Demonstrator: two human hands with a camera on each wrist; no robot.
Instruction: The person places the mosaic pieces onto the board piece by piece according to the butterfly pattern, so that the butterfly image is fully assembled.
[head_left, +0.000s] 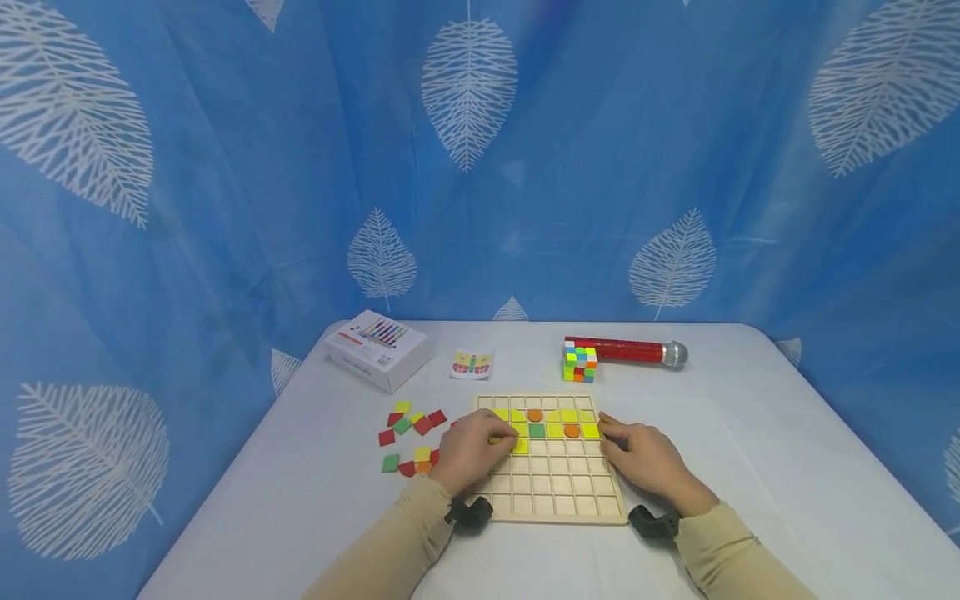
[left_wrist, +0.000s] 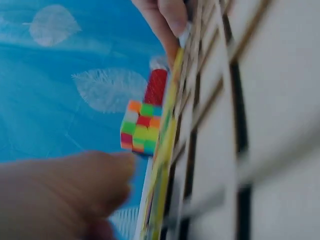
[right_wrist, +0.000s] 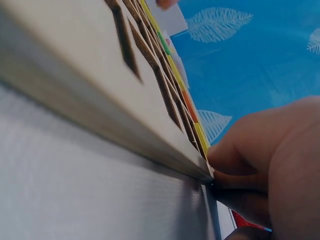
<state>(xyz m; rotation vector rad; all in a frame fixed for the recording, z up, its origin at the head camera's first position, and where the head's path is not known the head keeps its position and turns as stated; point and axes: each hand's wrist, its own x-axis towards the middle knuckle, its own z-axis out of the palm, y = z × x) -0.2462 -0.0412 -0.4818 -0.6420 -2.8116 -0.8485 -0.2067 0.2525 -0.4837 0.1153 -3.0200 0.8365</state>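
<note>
A pale wooden grid board (head_left: 543,505) lies on the table, its upper cells filled with yellow tiles (head_left: 569,415), a green square (head_left: 537,431) and orange discs (head_left: 572,431). My left hand (head_left: 471,446) is over the board's upper left, fingertips right at a yellow tile (head_left: 521,447). In the left wrist view its thumb (left_wrist: 107,172) shows beside the board's surface; whether the fingers pinch that tile I cannot tell. At the right edge, my right hand (head_left: 647,454) grips the board near its upper corner, as the right wrist view shows, thumb and fingers around the rim.
Loose red, green and yellow tiles (head_left: 402,426) lie left of the board, partly behind my left hand. Beyond the board are a white box (head_left: 378,350), a small pattern card (head_left: 472,365), a puzzle cube (head_left: 580,362) and a red microphone (head_left: 630,350).
</note>
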